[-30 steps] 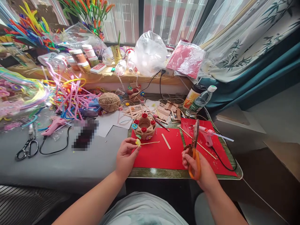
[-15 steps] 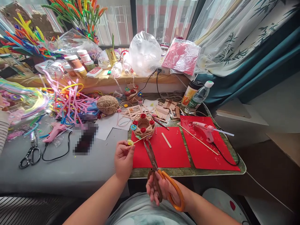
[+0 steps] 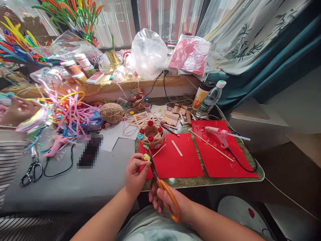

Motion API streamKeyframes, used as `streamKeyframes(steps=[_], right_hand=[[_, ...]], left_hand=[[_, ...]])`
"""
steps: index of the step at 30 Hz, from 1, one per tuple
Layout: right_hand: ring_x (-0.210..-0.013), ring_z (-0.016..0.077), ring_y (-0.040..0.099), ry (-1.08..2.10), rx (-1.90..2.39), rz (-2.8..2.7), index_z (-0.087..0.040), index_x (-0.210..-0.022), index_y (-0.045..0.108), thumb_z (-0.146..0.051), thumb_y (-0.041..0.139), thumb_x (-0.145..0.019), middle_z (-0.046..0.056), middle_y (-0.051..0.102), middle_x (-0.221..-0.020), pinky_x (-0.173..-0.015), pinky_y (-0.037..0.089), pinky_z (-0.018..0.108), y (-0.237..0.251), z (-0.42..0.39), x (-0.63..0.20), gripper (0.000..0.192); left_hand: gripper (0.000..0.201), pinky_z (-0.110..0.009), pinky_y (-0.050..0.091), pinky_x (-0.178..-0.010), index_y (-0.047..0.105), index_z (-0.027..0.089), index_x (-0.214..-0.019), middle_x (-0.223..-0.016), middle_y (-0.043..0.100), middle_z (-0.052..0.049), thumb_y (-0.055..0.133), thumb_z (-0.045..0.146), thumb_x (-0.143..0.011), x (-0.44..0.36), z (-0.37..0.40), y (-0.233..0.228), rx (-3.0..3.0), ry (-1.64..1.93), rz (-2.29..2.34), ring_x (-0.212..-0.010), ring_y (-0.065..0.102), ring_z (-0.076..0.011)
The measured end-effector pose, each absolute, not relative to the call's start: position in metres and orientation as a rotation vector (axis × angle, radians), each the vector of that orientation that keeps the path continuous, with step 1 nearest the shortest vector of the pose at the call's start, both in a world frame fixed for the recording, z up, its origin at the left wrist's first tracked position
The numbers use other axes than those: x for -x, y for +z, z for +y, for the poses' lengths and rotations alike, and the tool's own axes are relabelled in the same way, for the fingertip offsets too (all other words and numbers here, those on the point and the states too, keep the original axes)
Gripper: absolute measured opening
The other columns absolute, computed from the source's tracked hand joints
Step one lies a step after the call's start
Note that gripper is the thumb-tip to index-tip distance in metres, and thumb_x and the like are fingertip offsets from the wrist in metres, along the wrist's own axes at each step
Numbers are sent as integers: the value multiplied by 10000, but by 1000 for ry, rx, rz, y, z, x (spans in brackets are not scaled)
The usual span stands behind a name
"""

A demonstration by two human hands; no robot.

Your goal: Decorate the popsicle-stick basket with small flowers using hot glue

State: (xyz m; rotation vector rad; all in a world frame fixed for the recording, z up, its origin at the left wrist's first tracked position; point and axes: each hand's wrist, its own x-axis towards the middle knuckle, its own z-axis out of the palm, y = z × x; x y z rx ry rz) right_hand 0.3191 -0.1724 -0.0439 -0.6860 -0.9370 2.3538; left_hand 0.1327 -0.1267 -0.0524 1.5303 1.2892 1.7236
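Note:
Between thumb and fingers, my left hand (image 3: 136, 170) pinches a small yellow flower (image 3: 146, 157). A thin pale stem (image 3: 159, 150) runs from beside the flower toward the right. My right hand (image 3: 167, 199) grips scissors (image 3: 168, 194) with orange-covered handles. Their blades point away from me and lie against the flower's right side, around or beside the stem; which one I cannot tell. Just beyond the blades stands a small round basket (image 3: 151, 136) of wooden sticks and twine, trimmed with red, blue and pink flowers. It rests on a red sheet (image 3: 175, 164).
At left, another person's hand (image 3: 20, 108) is over colourful strands near pink pipe cleaners (image 3: 72, 110). A pink glue gun (image 3: 220, 135) lies on a second red sheet (image 3: 233, 167). A twine ball (image 3: 111, 112), craft sticks (image 3: 172, 118), a water bottle (image 3: 210, 100) and black scissors (image 3: 31, 172) are around.
The scissors have moved left, their blades now at the flower. My left hand has shifted slightly right. The other person's hand has come into view at left.

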Motion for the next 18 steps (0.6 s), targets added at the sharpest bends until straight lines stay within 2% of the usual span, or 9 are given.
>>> streamKeyframes(steps=[7, 18], right_hand=[[-633, 97, 474, 2324, 732, -859, -234, -986, 508, -813, 707, -838, -2, 584, -883, -557, 382, 255, -47, -173, -311, 630], [-528, 65, 407, 2376, 910, -635, -229, -892, 473, -891, 693, -764, -74, 504, -685, -503, 345, 226, -41, -171, -301, 710]], left_hand=[[106, -339, 559, -859, 667, 226, -895, -1025, 624, -49, 756, 180, -931, -133, -126, -53, -1585, 1644, 1324, -970, 644, -182], [94, -341, 564, -877, 692, 226, -876, -1018, 670, -53, 771, 219, -926, -137, -122, -46, -1658, 1555, 1386, -964, 675, -186]])
